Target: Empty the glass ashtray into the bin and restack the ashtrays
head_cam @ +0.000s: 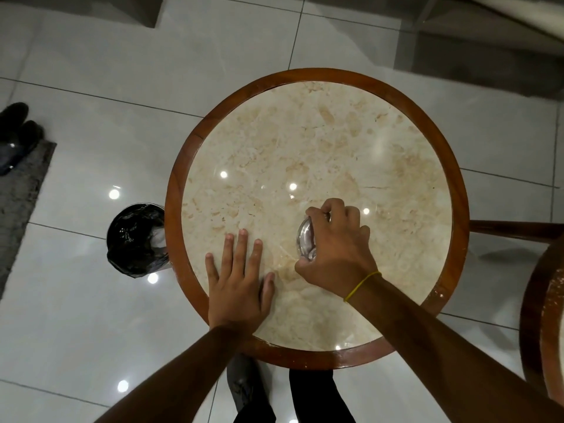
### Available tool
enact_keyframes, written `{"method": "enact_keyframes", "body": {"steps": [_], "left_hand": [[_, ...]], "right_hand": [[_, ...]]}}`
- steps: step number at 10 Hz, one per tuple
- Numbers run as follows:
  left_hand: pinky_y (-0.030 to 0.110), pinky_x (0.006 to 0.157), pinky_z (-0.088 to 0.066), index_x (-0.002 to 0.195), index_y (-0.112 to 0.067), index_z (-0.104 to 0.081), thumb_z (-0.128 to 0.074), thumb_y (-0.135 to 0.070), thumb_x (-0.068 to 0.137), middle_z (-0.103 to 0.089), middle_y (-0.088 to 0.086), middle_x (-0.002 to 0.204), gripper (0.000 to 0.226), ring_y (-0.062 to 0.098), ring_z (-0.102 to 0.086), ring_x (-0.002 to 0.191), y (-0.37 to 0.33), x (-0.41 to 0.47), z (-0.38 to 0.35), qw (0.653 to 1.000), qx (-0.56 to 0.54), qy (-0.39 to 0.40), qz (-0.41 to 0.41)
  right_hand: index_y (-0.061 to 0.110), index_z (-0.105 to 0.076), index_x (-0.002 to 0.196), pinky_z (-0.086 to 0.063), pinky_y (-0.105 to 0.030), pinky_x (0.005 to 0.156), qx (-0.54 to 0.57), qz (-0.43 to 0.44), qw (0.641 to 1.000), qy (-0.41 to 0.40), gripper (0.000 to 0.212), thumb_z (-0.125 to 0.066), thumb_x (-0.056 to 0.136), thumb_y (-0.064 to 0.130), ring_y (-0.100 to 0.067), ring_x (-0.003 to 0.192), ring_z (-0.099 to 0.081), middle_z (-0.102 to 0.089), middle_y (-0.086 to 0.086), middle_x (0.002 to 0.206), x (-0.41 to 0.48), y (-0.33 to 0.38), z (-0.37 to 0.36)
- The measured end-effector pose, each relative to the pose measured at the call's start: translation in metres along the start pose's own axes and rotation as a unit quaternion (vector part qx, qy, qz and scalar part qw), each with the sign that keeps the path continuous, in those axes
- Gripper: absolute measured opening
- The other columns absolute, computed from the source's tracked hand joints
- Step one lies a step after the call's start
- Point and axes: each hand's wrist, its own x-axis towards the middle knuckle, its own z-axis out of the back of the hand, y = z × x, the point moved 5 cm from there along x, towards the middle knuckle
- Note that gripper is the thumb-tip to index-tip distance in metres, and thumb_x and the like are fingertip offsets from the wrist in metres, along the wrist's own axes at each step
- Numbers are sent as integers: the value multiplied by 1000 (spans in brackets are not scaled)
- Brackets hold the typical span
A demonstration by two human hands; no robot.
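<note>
The person stands at the near edge of a round table [317,74] with a pale marble top inside a brown wooden rim. The right hand [337,248] is curled from above around the glass ashtray [306,239], which sits on the marble toward the near right of the top; the fingers [332,207] wrap over its far edge and the thumb presses at its near edge, so that only a curved sliver of clear glass shows on the left of the palm. Whether one ashtray or a stack lies under the hand cannot be told. A thin yellow band [363,285] circles the right wrist. The left hand [239,282] lies flat and spread wide on the marble, just to the left of the ashtray, holding nothing. On the glossy tiled floor [91,315], just beside the table's left rim, stands the bin [137,239], lined with a black bag and containing some pale crumpled paper. A grey rug [21,203] lies at the far left.
</note>
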Motion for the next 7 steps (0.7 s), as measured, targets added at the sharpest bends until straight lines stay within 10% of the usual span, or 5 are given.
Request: {"method": "enact_keyframes", "body": {"steps": [5,7], "left_hand": [[64,134,-3,173,-25,-20,-26,-61,110,-10,7,184,74,29,-1,171,0,0,-1,1000,2,11,-1],[72,129,-20,170,-20,-31,-34,-58,107,-20,13,181,74,38,-19,168,-7,2,12,1000,9,29,-7]], "right_hand": [[28,-46,140,-51,-50,92,29,9,999,24,83,-75,63,39,-30,128,-39,-38,-2,140,0,-5,-15],[33,-21,158,-46,-61,102,36,3,999,21,102,-61,72,73,-33,149,-23,-19,-1,166,-2,-9,2]]}}
